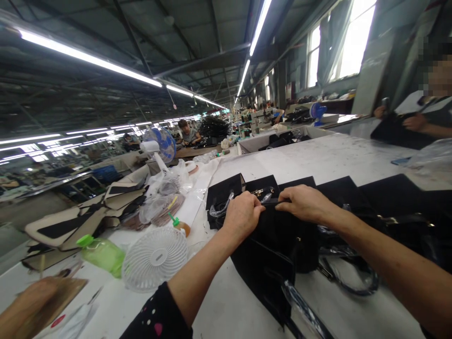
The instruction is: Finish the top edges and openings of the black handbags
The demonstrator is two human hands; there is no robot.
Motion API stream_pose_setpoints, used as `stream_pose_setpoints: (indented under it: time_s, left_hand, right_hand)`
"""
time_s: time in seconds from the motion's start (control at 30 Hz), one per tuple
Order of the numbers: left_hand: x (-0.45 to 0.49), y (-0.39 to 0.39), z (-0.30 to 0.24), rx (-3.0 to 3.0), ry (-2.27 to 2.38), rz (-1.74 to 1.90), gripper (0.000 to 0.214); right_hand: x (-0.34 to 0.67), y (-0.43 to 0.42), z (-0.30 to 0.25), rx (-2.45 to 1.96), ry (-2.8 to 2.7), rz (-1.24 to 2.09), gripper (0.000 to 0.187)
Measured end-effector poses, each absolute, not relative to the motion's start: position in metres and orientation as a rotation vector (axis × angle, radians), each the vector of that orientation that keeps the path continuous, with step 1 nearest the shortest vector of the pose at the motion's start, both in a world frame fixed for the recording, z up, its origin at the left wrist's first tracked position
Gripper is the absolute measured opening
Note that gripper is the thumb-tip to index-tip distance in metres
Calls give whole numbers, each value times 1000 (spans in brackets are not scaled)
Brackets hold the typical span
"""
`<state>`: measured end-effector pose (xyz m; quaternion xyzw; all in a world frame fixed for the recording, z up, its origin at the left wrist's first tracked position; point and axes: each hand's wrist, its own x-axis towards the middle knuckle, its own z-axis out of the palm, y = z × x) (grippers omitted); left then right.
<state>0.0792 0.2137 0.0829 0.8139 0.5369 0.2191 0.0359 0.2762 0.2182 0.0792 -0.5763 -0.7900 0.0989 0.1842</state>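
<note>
A black handbag [278, 235] is in front of me on the white table, its handles wrapped in clear plastic. Both my hands are closed on its top edge, a short way apart. My left hand [243, 212] pinches the edge with thumb and fingers at the left. Gripping the same edge from the right is my right hand [300, 202]. Just behind them stand more black handbags [384, 193] in an overlapping row, some with gold-coloured fittings. The lower front of the held bag is dark, so its details are hard to make out.
A white round fan [155, 259], a green bottle [102, 254] and a small glue bottle [181, 226] stand left on the white table [293, 162]. A co-worker's hand [31, 301] rests at lower left. Another person [423, 113] holds black material at right. Cut pieces [74, 221] lie left.
</note>
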Motion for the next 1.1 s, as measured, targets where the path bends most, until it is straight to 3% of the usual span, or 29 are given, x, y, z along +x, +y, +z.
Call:
stream_pose_setpoints:
  time_s: [0.13,0.4,1.1]
  left_hand:
    - [71,214,82,2455,1565,766,14]
    - [30,218,81,2460,1500,800,40]
    - [28,215,74,2470,1560,901,22]
  right_hand:
    - [257,218,81,-1652,-2296,242,17]
    - [268,242,69,-1645,-2269,337,22]
    - [275,243,59,-1619,-2230,369,23]
